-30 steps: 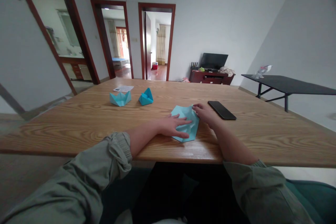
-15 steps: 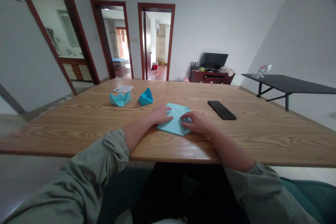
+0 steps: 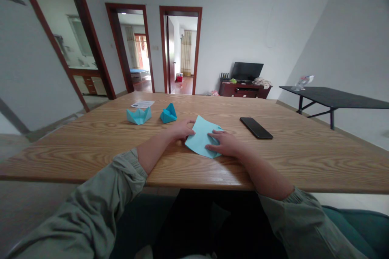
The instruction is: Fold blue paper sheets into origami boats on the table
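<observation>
A light-blue sheet of paper (image 3: pixel 201 135) lies in front of me on the wooden table, its left side slightly raised and curved. At that left edge, my left hand (image 3: pixel 181 129) has the paper between its fingers, some of them partly hidden. My right hand (image 3: pixel 223 142) rests with spread fingers on the right part of the sheet, where small folds show at the edge. Beyond my left hand stand two folded paper pieces: a light-blue origami boat (image 3: pixel 139 116) and a darker blue pointed one (image 3: pixel 168 114).
A black phone (image 3: pixel 256 128) lies on the wooden table (image 3: pixel 121 143) to the right of my hands. A printed card or paper (image 3: pixel 142 104) is at the far left. Farther off are a black folding table (image 3: pixel 334 96) and a TV on a cabinet (image 3: pixel 247 71).
My left hand has shifted left, from lying on top of the paper to its left edge, which has lifted. The fingers of my right hand have flattened onto the sheet.
</observation>
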Action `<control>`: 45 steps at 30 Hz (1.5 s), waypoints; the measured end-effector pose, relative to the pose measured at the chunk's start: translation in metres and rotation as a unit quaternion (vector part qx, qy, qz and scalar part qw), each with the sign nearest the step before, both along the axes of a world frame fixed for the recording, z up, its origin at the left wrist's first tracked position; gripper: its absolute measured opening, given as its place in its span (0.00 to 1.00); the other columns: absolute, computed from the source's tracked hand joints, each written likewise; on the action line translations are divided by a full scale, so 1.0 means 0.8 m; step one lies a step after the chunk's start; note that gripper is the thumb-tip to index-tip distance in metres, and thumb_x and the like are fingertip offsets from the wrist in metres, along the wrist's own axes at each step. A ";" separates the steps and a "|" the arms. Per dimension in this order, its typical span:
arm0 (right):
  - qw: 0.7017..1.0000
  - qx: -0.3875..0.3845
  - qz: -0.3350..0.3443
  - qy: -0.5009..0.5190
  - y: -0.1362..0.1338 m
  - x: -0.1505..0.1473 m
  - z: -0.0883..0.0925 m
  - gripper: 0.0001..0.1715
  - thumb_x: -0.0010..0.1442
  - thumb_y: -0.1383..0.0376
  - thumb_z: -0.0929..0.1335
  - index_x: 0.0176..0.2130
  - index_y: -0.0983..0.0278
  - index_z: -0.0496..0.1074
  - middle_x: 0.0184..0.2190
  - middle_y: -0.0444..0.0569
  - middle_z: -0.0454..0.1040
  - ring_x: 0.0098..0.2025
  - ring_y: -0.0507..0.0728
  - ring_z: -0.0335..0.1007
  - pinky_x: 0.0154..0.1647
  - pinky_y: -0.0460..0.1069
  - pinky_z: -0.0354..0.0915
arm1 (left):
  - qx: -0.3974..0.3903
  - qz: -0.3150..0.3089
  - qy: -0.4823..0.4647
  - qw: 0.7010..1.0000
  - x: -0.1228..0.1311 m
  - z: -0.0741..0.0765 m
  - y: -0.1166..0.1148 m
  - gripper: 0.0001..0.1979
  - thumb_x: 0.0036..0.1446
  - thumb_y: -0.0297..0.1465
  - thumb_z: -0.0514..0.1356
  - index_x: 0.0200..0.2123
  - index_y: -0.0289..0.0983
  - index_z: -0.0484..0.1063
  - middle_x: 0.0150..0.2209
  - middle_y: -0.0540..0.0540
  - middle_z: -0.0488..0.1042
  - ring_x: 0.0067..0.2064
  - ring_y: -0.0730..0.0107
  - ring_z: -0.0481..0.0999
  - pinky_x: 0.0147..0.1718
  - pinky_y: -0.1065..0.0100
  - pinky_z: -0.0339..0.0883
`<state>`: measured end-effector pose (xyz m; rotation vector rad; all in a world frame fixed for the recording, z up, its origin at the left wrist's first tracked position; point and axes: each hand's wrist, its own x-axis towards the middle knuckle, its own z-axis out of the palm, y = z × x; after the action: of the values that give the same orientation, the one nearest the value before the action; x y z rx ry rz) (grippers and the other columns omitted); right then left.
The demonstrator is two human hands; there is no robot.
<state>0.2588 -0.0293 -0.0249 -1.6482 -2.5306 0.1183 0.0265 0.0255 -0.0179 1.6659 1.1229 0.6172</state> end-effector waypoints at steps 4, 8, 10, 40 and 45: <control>0.993 0.094 -0.053 0.041 0.011 0.009 0.002 0.38 0.58 0.45 0.64 0.59 0.63 0.65 0.58 0.59 0.67 0.59 0.66 0.62 0.60 0.59 0.55 | 0.193 -0.053 0.123 0.972 0.000 0.006 -0.003 0.33 0.47 0.23 0.55 0.60 0.40 0.61 0.28 0.52 0.69 0.26 0.74 0.67 0.24 0.73 0.60; 0.968 0.202 -0.095 0.114 0.020 0.019 0.009 0.44 0.56 0.47 0.67 0.63 0.67 0.57 0.60 0.60 0.63 0.61 0.67 0.59 0.61 0.59 0.54 | 0.341 -0.086 0.173 0.920 0.001 0.024 -0.016 0.30 0.47 0.22 0.52 0.56 0.39 0.67 0.35 0.48 0.72 0.37 0.68 0.71 0.38 0.69 0.65; 0.964 0.187 -0.111 0.156 0.023 0.022 0.011 0.47 0.54 0.48 0.69 0.64 0.65 0.55 0.57 0.60 0.67 0.56 0.65 0.64 0.56 0.57 0.59 | 0.353 -0.115 0.182 0.910 -0.001 0.030 -0.020 0.28 0.48 0.22 0.51 0.53 0.40 0.70 0.35 0.49 0.73 0.37 0.67 0.72 0.40 0.68 0.64; 0.915 -0.125 -0.197 0.329 0.023 0.047 0.012 0.24 0.54 0.67 0.66 0.52 0.61 0.69 0.37 0.50 0.74 0.22 0.48 0.65 0.22 0.43 0.61 | 0.292 -0.227 0.361 0.856 0.013 -0.006 -0.038 0.36 0.58 0.58 0.43 0.66 0.51 0.48 0.69 0.45 0.42 0.69 0.45 0.40 0.61 0.40 0.36; 0.919 -0.215 -0.147 0.295 0.005 0.054 0.028 0.26 0.52 0.69 0.65 0.51 0.61 0.70 0.25 0.42 0.72 0.18 0.47 0.61 0.17 0.41 0.54 | 0.279 -0.217 0.356 0.865 0.009 -0.011 -0.028 0.33 0.60 0.56 0.41 0.66 0.54 0.48 0.69 0.46 0.40 0.69 0.46 0.38 0.61 0.38 0.33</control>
<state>0.3024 -0.0255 -0.0024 -1.7538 -1.8618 1.0327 0.0340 0.0032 -0.0269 2.6907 1.0401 -0.0079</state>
